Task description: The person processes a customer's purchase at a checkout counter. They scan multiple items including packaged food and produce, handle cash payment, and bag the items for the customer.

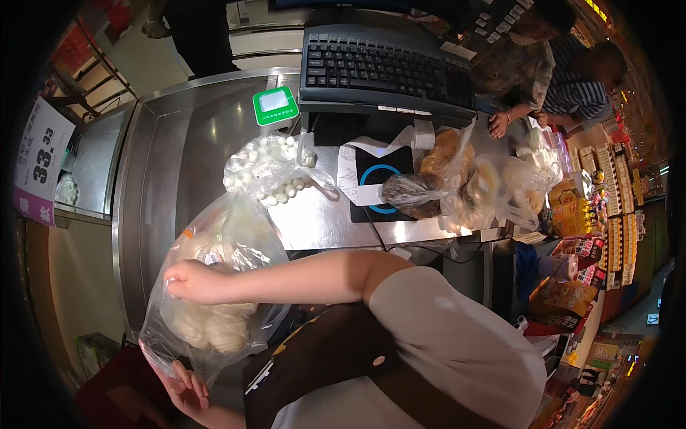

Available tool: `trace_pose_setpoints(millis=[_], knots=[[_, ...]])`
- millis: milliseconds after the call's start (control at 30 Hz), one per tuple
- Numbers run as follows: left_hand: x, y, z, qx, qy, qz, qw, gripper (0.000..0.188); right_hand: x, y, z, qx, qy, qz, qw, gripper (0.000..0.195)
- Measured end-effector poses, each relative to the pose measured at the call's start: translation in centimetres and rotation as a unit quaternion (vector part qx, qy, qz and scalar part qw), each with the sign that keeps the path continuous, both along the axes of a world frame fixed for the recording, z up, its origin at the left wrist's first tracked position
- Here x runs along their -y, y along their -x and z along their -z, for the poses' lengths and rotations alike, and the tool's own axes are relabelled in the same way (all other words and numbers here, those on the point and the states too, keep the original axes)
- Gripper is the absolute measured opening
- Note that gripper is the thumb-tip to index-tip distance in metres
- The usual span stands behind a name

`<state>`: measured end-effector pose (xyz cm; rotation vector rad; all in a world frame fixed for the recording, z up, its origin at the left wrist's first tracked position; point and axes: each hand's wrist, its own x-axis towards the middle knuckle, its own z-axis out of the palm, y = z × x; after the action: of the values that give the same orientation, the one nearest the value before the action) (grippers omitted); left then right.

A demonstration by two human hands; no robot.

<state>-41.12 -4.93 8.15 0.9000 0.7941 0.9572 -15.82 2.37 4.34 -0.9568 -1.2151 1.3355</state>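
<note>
A large clear plastic bag holds pale, rounded food and hangs over the near edge of a steel counter. My right hand reaches across from the right and is closed on the bag's film, above the contents. Lower down, my left hand has the bag's edge stretched against its extended fingers while the others curl. Just beyond lies a knotted clear bag of small white round items, bearing a label. What the pale food is cannot be told through the plastic.
A black keyboard stands at the back, beside a green-framed payment sign. A paper receipt lies over a black pad with a blue ring. Bagged brown food sits to the right, near another person's hand.
</note>
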Motion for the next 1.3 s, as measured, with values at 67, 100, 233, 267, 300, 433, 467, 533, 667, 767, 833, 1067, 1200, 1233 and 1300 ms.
trace_pose_setpoints(millis=[67,100,233,267,300,433,467,533,667,767,833,1067,1200,1233,1300], knots=[[-0.6,-2.0,-0.5,0.009,-0.009,-0.024,1.0,0.083,0.3,3.1,1.1,0.098,-0.039,0.014,0.994,0.017],[-0.8,-3.2,-0.9,0.014,-0.01,-0.059,0.998,0.085,0.8,4.7,1.2,0.13,-0.042,-0.001,0.991,0.019],[-1.9,-7.2,-2.0,-0.175,-0.216,0.004,0.961,0.087,0.8,5.5,-0.9,0.012,-0.058,-0.066,0.996,0.02],[-2.3,-7.5,-1.4,-0.237,-0.253,-0.019,0.938,0.087,0.0,5.5,-0.3,0.003,-0.087,-0.046,0.995,0.021],[-2.8,-7.6,-0.5,-0.293,-0.277,-0.026,0.915,0.087,-0.4,5.3,0.1,-0.007,-0.117,-0.03,0.993,0.021],[-4.1,-9.0,1.3,-0.401,-0.226,-0.103,0.882,0.072,2.4,2.1,1.4,0.116,-0.155,-0.11,0.975,0.034],[-5.5,-7.8,3.8,-0.381,-0.27,-0.119,0.876,0.067,3.1,0.7,1.9,0.147,-0.141,-0.153,0.967,0.044],[-5.7,-8.0,4.3,-0.285,-0.224,-0.212,0.907,0.052,4.8,-3.9,2.9,0.309,-0.256,-0.1,0.91,0.048],[-7.3,-7.4,4.0,-0.229,-0.218,-0.246,0.916,0.052,7.7,-12.9,5.1,0.801,0.027,-0.152,0.579,0.036],[-7.8,-9.4,2.0,-0.235,-0.196,-0.222,0.926,0.051,11.5,-18.2,4.3,0.756,-0.074,0.108,0.641,0.038],[-8.9,-8.8,2.9,-0.227,-0.182,-0.227,0.929,0.055,13.4,-20.0,2.0,0.677,-0.058,0.216,0.701,0.039],[-9.5,-9.9,4.1,-0.249,-0.173,-0.243,0.922,0.05,13.3,-23.6,6.9,0.522,0.028,0.377,0.765,0.054],[-8.7,-8.4,3.6,-0.192,-0.166,-0.314,0.915,0.04,7.1,-23.1,8.0,0.605,-0.023,0.318,0.729,0.074],[-8.6,-8.0,3.3,-0.174,-0.164,-0.342,0.909,0.039,5.8,-22.9,8.3,0.619,-0.027,0.299,0.726,0.075],[-8.4,-7.7,2.4,-0.139,-0.156,-0.396,0.894,0.037,3.9,-22.7,9.3,0.63,0.006,0.25,0.735,0.06]])
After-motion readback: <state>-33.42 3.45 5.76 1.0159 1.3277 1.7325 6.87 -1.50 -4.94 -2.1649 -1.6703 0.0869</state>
